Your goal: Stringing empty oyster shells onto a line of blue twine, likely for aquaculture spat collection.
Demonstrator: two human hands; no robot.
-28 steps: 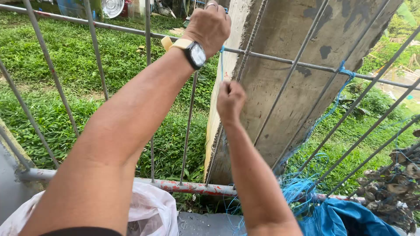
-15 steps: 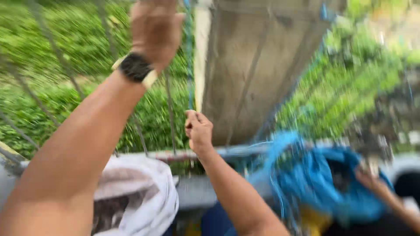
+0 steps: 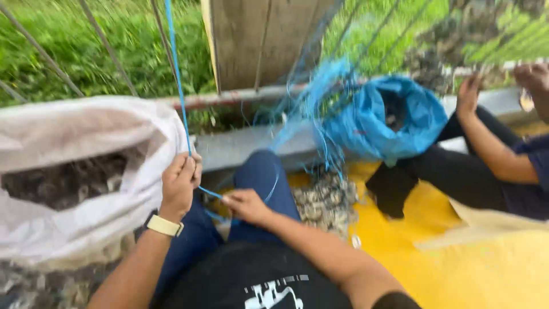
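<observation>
Both my hands have dropped from the railing to my lap. My left hand (image 3: 180,183) fists around the blue string (image 3: 177,80) rising toward upper left; my right hand (image 3: 246,206) apparently pinches its lower end.

An outdoor work spot at the edge of a field: people sit on a yellow floor (image 3: 457,269) behind a metal railing (image 3: 114,51), with grass (image 3: 57,51) beyond, a concrete post (image 3: 257,40), a white sack (image 3: 74,143), a blue bag (image 3: 389,120) and a shell pile (image 3: 326,200).
</observation>
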